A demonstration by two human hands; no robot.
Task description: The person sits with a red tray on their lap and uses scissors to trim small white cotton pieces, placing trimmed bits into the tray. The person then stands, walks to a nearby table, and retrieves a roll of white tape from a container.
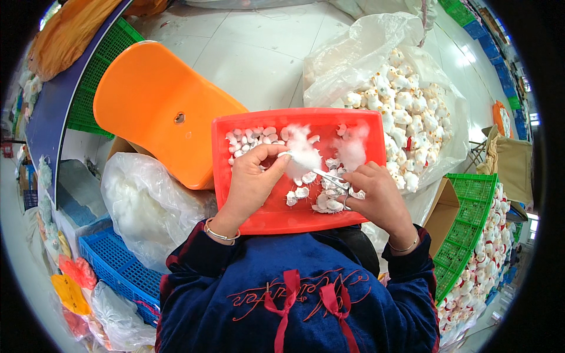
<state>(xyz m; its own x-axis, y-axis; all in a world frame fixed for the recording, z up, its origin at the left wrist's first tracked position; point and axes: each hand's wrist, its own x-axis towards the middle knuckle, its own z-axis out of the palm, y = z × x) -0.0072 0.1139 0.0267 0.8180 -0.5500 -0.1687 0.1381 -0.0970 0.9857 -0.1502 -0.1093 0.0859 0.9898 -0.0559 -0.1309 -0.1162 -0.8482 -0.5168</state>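
Observation:
My left hand [250,182] pinches a small white fabric piece [285,155] between thumb and fingertips, over a red plastic tray [276,223]. A tuft of white stuffing [303,157] lies against that piece. In my right hand [379,197] are slim metal forceps [331,179] with scissor-like handles, their tips at the tuft. Another clump of stuffing [353,152] rests in the tray's far right part. Smooth small white pieces [248,139] fill the far left corner. Below the forceps sit several white pieces with ragged edges [325,203].
An orange chair [147,100] stands at the far left. Beside it, a clear bag of white stuffing [138,200] leans near a blue crate [118,262]. A large bag of small white plush figures [412,112] is at the far right, and a green crate [465,229] holds more nearer.

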